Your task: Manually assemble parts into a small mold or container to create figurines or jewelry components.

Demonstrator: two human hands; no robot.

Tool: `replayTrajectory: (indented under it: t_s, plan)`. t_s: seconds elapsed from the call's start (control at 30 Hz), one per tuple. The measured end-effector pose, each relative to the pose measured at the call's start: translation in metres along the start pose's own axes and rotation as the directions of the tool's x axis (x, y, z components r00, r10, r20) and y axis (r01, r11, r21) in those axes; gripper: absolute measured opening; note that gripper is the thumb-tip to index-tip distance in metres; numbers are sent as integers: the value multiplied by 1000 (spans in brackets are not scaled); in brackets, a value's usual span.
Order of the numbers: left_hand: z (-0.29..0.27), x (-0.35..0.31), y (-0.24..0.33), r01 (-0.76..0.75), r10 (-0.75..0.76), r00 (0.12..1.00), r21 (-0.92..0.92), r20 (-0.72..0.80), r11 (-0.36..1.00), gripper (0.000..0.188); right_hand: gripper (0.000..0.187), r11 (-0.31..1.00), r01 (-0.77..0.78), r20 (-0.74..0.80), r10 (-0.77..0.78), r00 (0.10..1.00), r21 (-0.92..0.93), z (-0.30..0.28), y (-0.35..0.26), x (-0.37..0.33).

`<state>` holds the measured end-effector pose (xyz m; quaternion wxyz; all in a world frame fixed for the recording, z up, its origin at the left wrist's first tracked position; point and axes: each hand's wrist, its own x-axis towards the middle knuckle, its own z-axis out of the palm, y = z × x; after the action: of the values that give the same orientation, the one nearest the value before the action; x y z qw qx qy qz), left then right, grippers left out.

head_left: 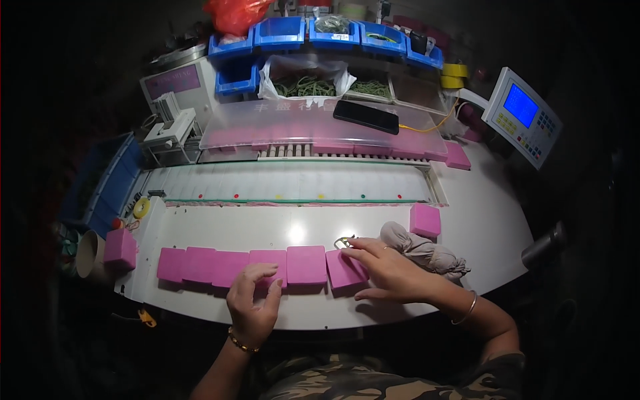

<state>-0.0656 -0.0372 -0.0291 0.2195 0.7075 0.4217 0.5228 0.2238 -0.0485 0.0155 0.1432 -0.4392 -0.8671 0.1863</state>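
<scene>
Several square pink blocks (307,265) form a row along the front of the white table. My left hand (254,299) hovers at the near edge of the row, fingers bent and thumb apart, with nothing visible in it. At the row's right end, a slightly turned pink block (342,277) lies partly under my right hand (393,272). That hand is open, fingers stretched out and thumb spread. Its fingertips are beside a small metal piece (343,244) at the block's far edge; whether they touch it I cannot tell.
A grey cloth bundle (427,251) and another pink block (425,220) lie right of my right hand. Behind runs a white recessed track (287,181). A black phone (365,118) rests on a clear cover. Blue bins (280,33) line the back; a control panel (523,113) stands right.
</scene>
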Motion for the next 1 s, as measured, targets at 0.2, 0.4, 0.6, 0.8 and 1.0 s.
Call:
replayTrajectory:
  t_s: [0.2,0.4,0.6,0.8,1.0]
  plan:
    - [-52,-8,-17,50,-41,999,543,-29,838,53,71,988,-47,-189,19,982,-146,33,-5,0]
    - [-99,-19,-25,223,-125,969,536,-213,814,62,67,973,-227,-359,203,911,-26,-15,21,-18]
    - [-74,-23,-7,82,-34,995,562,-95,823,62,74,789,-604,-347,538,768,-114,-59,98,-76]
    - [-55,-14,-9,14,-38,999,679,21,734,74,79,856,-506,-262,515,816,108,-45,123,-78]
    - [-90,-4,-45,209,-214,973,710,-84,673,87,70,830,-543,-520,409,750,-130,-51,95,-75]
